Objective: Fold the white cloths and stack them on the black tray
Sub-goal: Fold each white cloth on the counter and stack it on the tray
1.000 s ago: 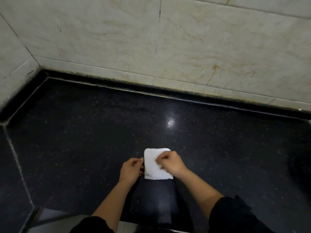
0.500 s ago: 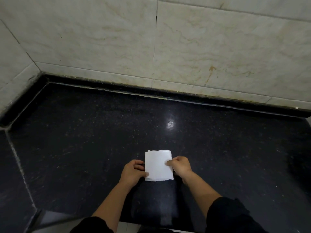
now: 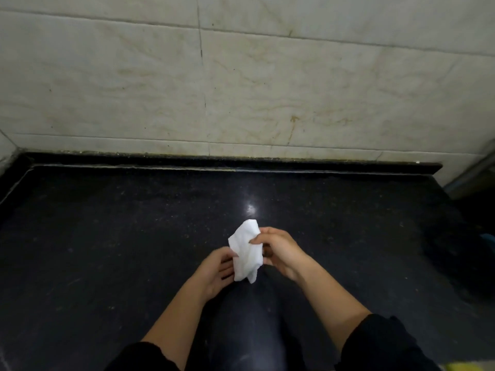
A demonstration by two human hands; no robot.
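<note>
A small folded white cloth [image 3: 247, 250] hangs tilted above the black stone counter [image 3: 107, 236], lifted off its surface. My right hand [image 3: 278, 250] pinches the cloth's right edge between thumb and fingers. My left hand [image 3: 217, 269] is cupped at the cloth's lower left, fingertips touching it. The cloth's lower corner droops loosely. No black tray shows in this view.
A pale tiled wall [image 3: 241, 89] rises behind the counter, with a black upstand [image 3: 214, 160] along its base. The counter ends at the right near a dark gap and a metal pipe [image 3: 471, 172]. A yellow object [image 3: 466, 366] peeks in at the bottom right.
The cloth lay flat and square on the counter between both hands; now it is lifted, tilted and slightly rumpled. The view has shifted to the right and upward.
</note>
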